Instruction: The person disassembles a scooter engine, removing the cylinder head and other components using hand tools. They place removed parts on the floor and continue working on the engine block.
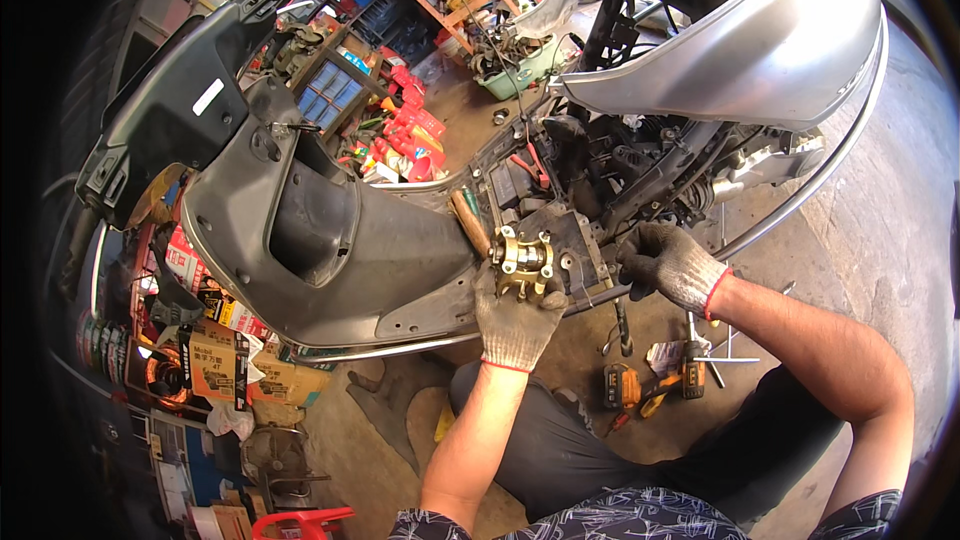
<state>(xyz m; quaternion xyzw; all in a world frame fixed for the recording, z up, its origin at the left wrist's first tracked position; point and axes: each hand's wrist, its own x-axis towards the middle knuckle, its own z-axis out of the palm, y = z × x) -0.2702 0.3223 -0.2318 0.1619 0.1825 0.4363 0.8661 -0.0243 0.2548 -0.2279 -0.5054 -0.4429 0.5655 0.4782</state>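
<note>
My left hand [517, 326], in a soiled knit work glove, grips a gold-coloured metal engine part [523, 259], which looks like a camshaft holder with a shiny shaft and several bolt bosses. It is held up over the floorboard of a partly stripped scooter [420, 240]. Just behind it, a wooden handle [470, 223] lies on the floorboard. My right hand [667, 264], gloved too, is beside the scooter's exposed frame [645, 187] with its fingers curled. Whether anything small is between those fingers cannot be made out.
An orange cordless power tool [682, 379], a battery pack [621, 388] and a metal cross wrench [726, 356] lie on the floor by my legs. Red-handled pliers [536, 163] rest in the scooter's open bay. Cartons [214, 361] stand at the left. Beyond is a green tub [525, 71] of parts.
</note>
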